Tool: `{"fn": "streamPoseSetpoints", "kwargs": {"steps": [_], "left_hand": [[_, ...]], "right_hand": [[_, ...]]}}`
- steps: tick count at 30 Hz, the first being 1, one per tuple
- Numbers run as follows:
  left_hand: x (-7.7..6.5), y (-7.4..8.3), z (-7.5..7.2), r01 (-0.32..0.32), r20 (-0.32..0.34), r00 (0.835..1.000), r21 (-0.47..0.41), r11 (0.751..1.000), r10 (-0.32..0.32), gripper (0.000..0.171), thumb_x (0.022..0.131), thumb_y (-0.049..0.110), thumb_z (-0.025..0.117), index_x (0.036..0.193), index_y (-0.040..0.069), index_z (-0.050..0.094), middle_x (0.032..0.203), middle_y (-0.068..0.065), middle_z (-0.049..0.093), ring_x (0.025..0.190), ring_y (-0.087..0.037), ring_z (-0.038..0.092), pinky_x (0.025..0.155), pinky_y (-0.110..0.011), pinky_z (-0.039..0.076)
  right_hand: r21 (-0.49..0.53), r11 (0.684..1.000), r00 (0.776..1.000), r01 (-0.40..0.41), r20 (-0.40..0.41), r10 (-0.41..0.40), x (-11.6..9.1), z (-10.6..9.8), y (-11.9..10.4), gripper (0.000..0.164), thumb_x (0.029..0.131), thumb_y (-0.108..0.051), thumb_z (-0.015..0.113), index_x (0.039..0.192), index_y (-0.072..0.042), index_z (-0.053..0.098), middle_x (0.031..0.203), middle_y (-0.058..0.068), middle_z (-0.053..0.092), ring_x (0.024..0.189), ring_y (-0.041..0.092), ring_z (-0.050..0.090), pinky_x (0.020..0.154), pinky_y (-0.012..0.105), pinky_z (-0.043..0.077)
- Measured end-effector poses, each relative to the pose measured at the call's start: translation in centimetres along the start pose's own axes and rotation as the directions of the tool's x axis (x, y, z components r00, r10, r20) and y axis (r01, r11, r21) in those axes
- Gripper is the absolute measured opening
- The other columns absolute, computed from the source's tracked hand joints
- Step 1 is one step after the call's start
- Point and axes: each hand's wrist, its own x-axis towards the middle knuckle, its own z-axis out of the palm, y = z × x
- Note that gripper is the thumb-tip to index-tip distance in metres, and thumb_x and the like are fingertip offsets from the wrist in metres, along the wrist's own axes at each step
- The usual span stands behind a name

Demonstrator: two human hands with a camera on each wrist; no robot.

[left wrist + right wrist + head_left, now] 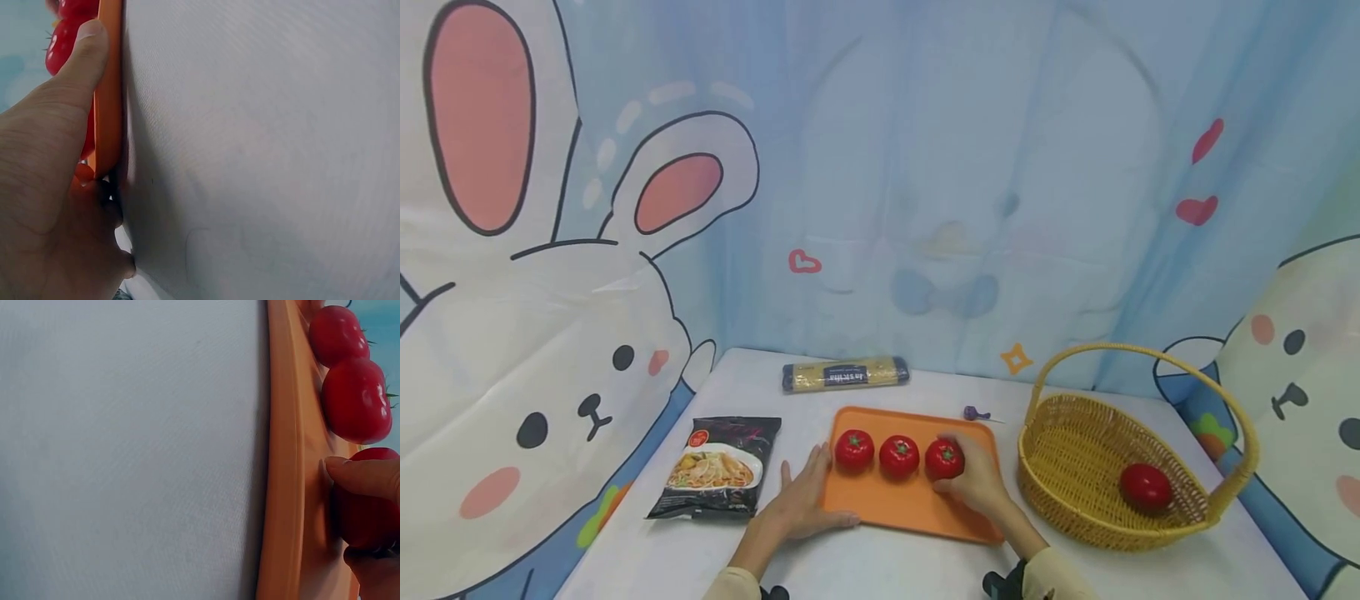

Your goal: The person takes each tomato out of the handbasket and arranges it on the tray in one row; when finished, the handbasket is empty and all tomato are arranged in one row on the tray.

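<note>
On the orange tray point(887, 510) three red tomatoes with green stem tops stand in a row: the left tomato point(854, 452), the middle tomato point(898, 457) and the right tomato point(944, 459). My right hand point(977, 479) grips the right tomato from its right side, the thumb point(359, 475) in front and the fingers behind. The tomato's underside is at the tray surface. My left hand point(805, 500) rests against the tray's near-left corner. Its fingers are fairly straight along the left edge, and its thumb point(87, 53) touches the near rim.
To the right stands a yellow wicker basket point(1067, 425) with a tall handle, holding a smooth red tomato-like item point(1146, 487). A black noodle packet point(722, 467) lies left, a rolled package point(846, 375) behind, and a small purple-handled tool point(974, 413) near the tray's far-right corner.
</note>
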Motion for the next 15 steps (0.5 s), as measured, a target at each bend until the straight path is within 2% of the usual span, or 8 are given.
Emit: {"fn": "streamPoseSetpoints", "kwargs": {"steps": [5,10,15], "left_hand": [[0.0,0.2,0.0,0.003,0.003,1.000,-0.003,1.000,-0.003,0.125,0.084,0.058,0.088,0.168,-0.006,0.020,0.173,-0.030,0.027,0.164,-0.046,0.017,0.123,-0.080,-0.007],[0.1,-0.4,0.2,-0.008,-0.007,1.000,-0.023,1.000,0.008,0.128,0.082,0.063,0.087,0.168,-0.005,0.021,0.173,-0.030,0.027,0.164,-0.047,0.016,0.123,-0.079,-0.012],[0.1,-0.3,0.2,0.007,0.004,1.000,-0.029,1.000,-0.007,0.128,0.083,0.061,0.088,0.168,-0.004,0.020,0.173,-0.029,0.027,0.165,-0.045,0.015,0.123,-0.078,-0.012]], "right_hand": [[-0.022,1.000,1.000,0.007,-0.004,-0.007,0.1,0.2,0.0,0.083,0.068,0.007,0.097,0.142,-0.001,0.060,0.140,0.022,0.066,0.138,0.048,0.056,0.117,0.069,0.042],[-0.040,0.999,1.000,0.012,0.008,-0.012,0.2,0.3,0.0,0.092,0.066,0.003,0.100,0.148,-0.002,0.058,0.145,0.023,0.063,0.141,0.049,0.053,0.119,0.069,0.040],[-0.023,0.999,0.998,0.038,0.052,-0.037,-0.8,-1.3,-0.2,0.103,0.070,-0.004,0.101,0.158,-0.001,0.047,0.156,0.026,0.054,0.148,0.050,0.047,0.120,0.066,0.040]]}}
